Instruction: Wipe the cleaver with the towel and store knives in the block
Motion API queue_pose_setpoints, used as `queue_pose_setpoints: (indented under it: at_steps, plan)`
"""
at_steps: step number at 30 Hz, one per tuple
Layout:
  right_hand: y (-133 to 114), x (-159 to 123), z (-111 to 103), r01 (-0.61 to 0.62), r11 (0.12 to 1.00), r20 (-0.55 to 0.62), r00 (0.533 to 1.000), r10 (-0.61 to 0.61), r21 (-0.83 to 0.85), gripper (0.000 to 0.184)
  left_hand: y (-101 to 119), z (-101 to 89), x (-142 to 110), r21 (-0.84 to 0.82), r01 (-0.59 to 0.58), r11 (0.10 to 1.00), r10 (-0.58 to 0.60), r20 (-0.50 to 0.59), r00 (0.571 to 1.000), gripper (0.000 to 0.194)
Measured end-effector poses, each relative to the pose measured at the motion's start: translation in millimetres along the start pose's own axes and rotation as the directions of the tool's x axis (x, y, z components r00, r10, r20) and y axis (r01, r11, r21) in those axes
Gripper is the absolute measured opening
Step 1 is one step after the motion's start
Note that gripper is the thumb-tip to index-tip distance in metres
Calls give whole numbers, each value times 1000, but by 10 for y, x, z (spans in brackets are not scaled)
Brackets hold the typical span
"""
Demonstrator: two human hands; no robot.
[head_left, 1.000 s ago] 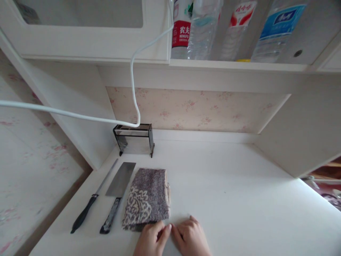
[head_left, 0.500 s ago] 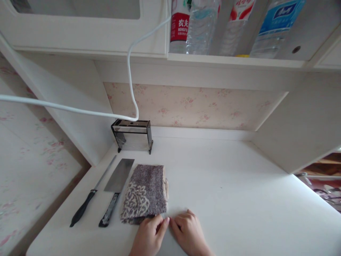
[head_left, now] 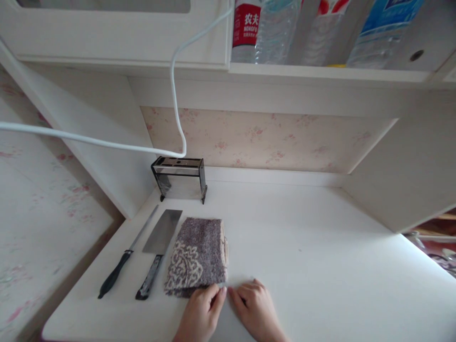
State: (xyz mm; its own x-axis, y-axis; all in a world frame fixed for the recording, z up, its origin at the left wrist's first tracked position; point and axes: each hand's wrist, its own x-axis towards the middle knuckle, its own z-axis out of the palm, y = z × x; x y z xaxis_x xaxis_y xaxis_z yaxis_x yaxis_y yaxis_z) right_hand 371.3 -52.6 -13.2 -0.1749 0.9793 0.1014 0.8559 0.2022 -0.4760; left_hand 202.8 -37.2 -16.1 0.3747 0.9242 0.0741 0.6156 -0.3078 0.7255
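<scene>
I have a smooth white worktop (head_left: 306, 266) spread under everything, and I take the folded towel (head_left: 206, 247) as my landmark: it lies flat there, grey-brown and nubbly, with a raised cream scroll pattern, its pale layers stacked along the right edge. I'd guess it is folded small to sit compactly. Beyond its far edge, a little left, a boxy stand (head_left: 181, 183) with a shiny front and black ends rests on small feet, probably set back to be out of the way. Just left of the towel lies a cleaver (head_left: 160, 240), its blade broad, squared and dull grey, its dark handle scuffed pale; farther left is a slim metal rod (head_left: 124, 259) with a contoured black handle. Both handles face the near side, presumably for easy reach. At the towel's near right corner I see the left hand (head_left: 204, 306), the right hand (head_left: 254, 304) just beside it; each grip is loosely curled, and I cannot tell whether either pinches anything thin.
</scene>
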Motion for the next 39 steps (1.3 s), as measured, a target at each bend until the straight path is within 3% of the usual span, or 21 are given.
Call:
queue_pose_setpoints:
  at_steps: [6, 9, 11, 13, 15, 17, 19, 22, 24, 27, 31, 39]
  plan:
    - [109, -104, 26, -12, 991, -95, 995, 25, 134, 50, 82, -110, -51, -122, 39, 992, -41, -18, 999, 36]
    - [170, -131, 20, -125, 941, -137, 975, 175, 313, 50, 26, -271, -141, -210, 84, 974, -113, -129, 985, 30]
    - [164, -102, -7, -241, 876, -104, 945, 310, 419, 49, -102, -436, -194, -206, 121, 971, -173, -255, 951, 32]
    - [82, -33, -60, -301, 835, -44, 932, 361, 461, 47, -286, -633, -219, -149, 176, 973, -222, -409, 885, 35]
    - [-91, 66, -133, -253, 857, -43, 952, 304, 449, 42, -482, -829, -215, -31, 274, 961, -250, -523, 815, 37]
    - [-337, 186, -205, -116, 913, -103, 980, 169, 391, 34, -650, -987, -195, 141, 365, 920, -218, -590, 778, 38]
    - [-602, 314, -236, 22, 959, -146, 989, 21, 283, 34, -776, -1081, -166, 296, 409, 863, -167, -597, 785, 37]
    - [-888, 481, -138, 137, 979, -103, 987, -123, 149, 71, -910, -1107, -112, 420, 389, 820, -106, -557, 824, 34]
    - [-938, 548, 8, 180, 976, -44, 983, -176, 119, 88, -980, -1082, -77, 472, 359, 805, -66, -531, 845, 35]
    - [-822, 573, 235, 186, 977, 18, 982, -189, 108, 94, -1056, -1040, -48, 525, 353, 774, -51, -504, 862, 43]
    - [-556, 548, 355, 63, 996, -38, 997, -60, 67, 95, -1067, -1026, -52, 531, 402, 746, -104, -503, 858, 52]
    - [-126, 581, 69, 16, 1000, 13, 1000, -15, -19, 86, -957, -1030, 4, 543, 478, 691, -229, -463, 856, 41]
